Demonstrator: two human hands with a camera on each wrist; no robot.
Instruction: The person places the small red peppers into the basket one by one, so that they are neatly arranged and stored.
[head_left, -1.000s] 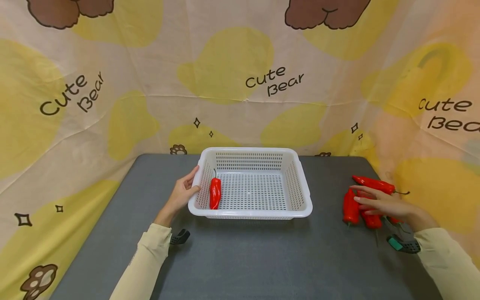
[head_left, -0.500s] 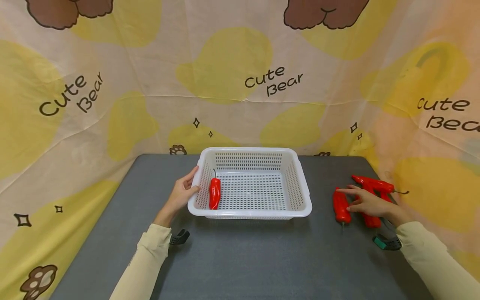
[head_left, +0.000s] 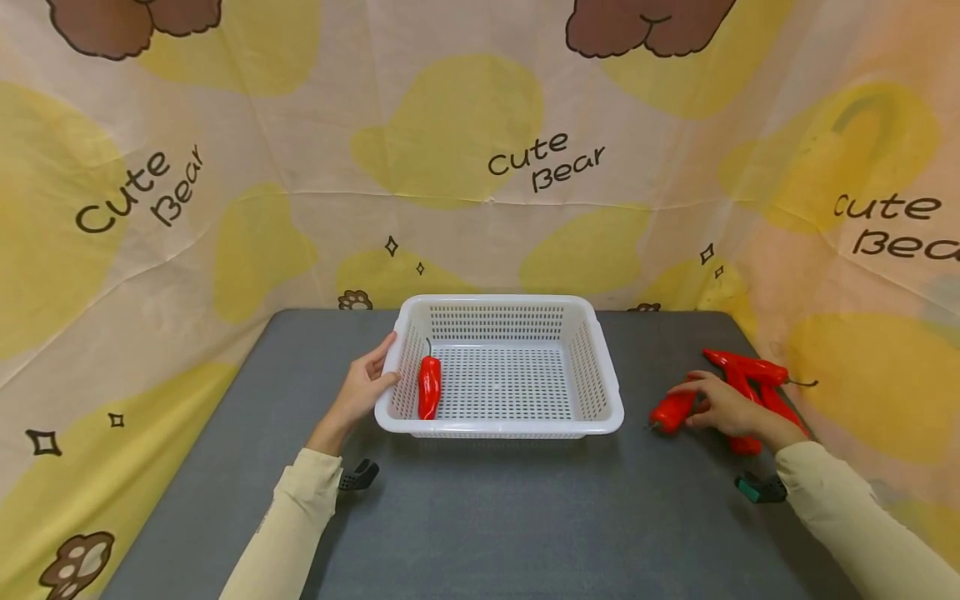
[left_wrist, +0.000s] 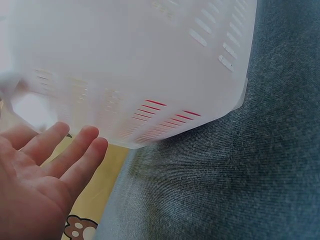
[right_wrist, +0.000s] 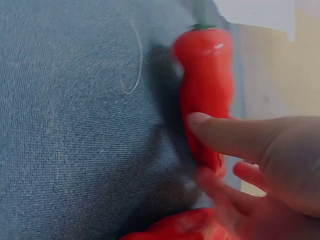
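Observation:
In the head view my left hand (head_left: 365, 385) holds the left rim of a white plastic basket (head_left: 498, 428), thumb over the edge. From the left wrist, its fingers (left_wrist: 82, 160) show against the outer wall. One red chili pepper (head_left: 430, 387) lies inside, along the left side. My right hand (head_left: 726, 407) pinches another red pepper (right_wrist: 207, 70) between thumb and fingers, its stem end pointing away from the palm. Close behind that hand lie more red peppers: one across the back (head_left: 757, 369), one partly under the hand (head_left: 746, 445), one beside the wrist (head_left: 783, 408).
The basket stands on a dark grey tabletop (head_left: 510, 517), towards its far edge. Behind and beside the table hangs a printed cloth (head_left: 450, 125) with yellow patches. A dark band (head_left: 761, 487) sits at the right wrist, and another (head_left: 360, 475) at the left.
My right hand has moved left, drawing one pepper away from the pile and tilting its stem end towards the basket. The left hand and basket have stayed put.

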